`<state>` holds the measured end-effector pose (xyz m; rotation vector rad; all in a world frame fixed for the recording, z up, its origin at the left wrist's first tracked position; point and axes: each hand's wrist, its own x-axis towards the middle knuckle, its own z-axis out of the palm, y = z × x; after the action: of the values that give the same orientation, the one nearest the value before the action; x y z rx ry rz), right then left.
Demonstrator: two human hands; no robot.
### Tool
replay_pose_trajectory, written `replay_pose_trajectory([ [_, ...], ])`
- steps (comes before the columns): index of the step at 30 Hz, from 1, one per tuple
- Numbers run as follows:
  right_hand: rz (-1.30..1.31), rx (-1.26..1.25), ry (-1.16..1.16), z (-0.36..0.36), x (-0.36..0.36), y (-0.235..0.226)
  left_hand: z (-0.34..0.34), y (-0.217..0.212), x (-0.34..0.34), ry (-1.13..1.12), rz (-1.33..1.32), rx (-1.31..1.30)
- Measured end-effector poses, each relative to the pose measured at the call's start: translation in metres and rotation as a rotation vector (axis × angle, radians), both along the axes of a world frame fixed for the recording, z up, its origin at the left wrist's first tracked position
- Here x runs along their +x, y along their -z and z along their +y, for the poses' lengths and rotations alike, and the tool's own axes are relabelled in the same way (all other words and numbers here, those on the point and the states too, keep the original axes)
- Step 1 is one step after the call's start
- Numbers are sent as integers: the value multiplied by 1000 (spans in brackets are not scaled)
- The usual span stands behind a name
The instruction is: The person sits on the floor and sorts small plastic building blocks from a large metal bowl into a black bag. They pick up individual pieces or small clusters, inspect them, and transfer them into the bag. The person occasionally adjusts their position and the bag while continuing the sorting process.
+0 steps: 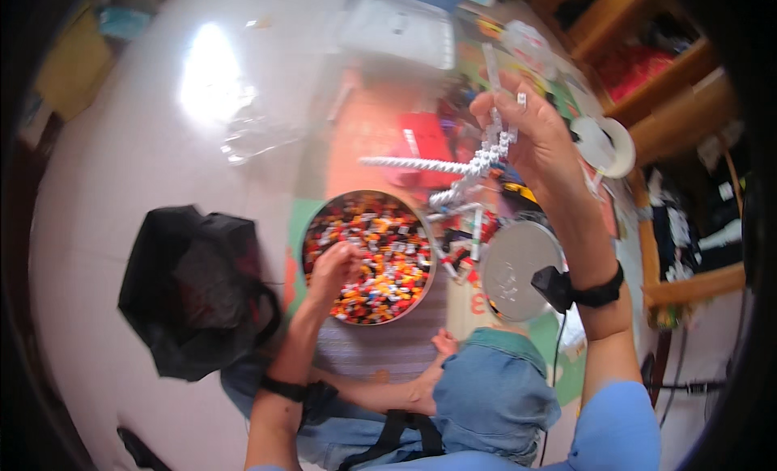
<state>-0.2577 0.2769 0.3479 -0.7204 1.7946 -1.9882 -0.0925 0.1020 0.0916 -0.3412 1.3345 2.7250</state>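
Observation:
Over a round tin (pixel 434 269) full of small red, orange, black, white and yellow building pieces (pixel 388 269), my left hand (pixel 336 269) has its fingers curled together. Whatever they may pinch is too small and blurred to make out. Raised at the upper right, my right hand (pixel 541 127) grips a white toothed plastic assembly (pixel 486 159) between thumb and fingers. One long thin arm of that assembly points left, beyond the tin's far edge, and another sticks upward. Below my right hand and right of the tin lies a round silvery lid (pixel 522 269).
A black bag (pixel 194 293) stands open at the left. Crumpled clear plastic (pixel 255 135) lies on the pale floor. Beyond the tin are a red packet (pixel 426 139) and a whitish plastic box (pixel 396 30). To the right are a white roll (pixel 619 147) and wooden shelving (pixel 696 285).

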Motion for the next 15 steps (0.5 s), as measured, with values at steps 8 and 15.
replay_pose_trajectory([
  [8, 12, 213, -567, -137, 81, 1, -13, -1, 14, -29, 2, 38],
  [15, 97, 668, -260, -9, -29, 104, -1, -13, 6, -8, -33, 47],
])
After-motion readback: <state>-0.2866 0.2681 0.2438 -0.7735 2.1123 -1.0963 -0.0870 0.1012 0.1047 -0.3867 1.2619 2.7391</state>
